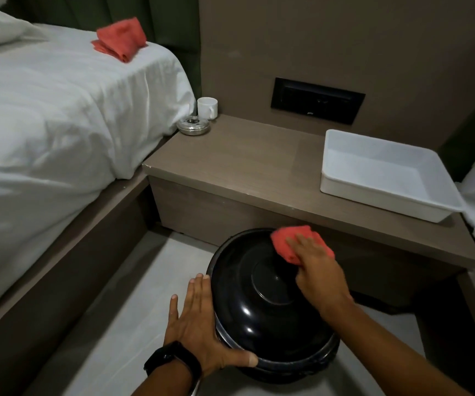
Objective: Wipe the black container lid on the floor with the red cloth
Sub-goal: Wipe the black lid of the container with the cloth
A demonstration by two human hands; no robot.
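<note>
Bed point(45, 110) w/ white sheets fills the left side; a 2nd red cloth point(120, 38), folded, lies on it near the far corner, well apart from the work. Low brown desk point(244, 167) runs across the back, btwn the bed and another white-sheeted edge at far right. On the desk: 1 white mug point(207, 107) and 1 small round metal dish point(193, 126) just beside each other at the left rear corner, 1 empty white plastic tray point(384, 178) on the right end. Black wall panel point(317, 100) above the desk.

Black container lid point(264, 298), glossy and domed, sits on its container on the grey floor point(133, 310), just in front of the desk's front face, bed frame to its left. Nothing blocks the lid's top; the desk edge stands close behind it.

Counts: 2 red cloths (1 in use, 1 on bed), 1 lid, 1 mug, 1 dish, 1 tray, 2 hands.

Right hand point(316, 270) lies palm-down on the red cloth point(290, 244), fingers spread and pressing it flat vs the lid's upper right rim, not a closed grip. Left hand point(202, 324), open w/ fingers straight, rests against the lid's left side, thumb along the lower front rim; black watch point(173, 360) on that wrist. Lid sits btwn the two hands, touching both.
</note>
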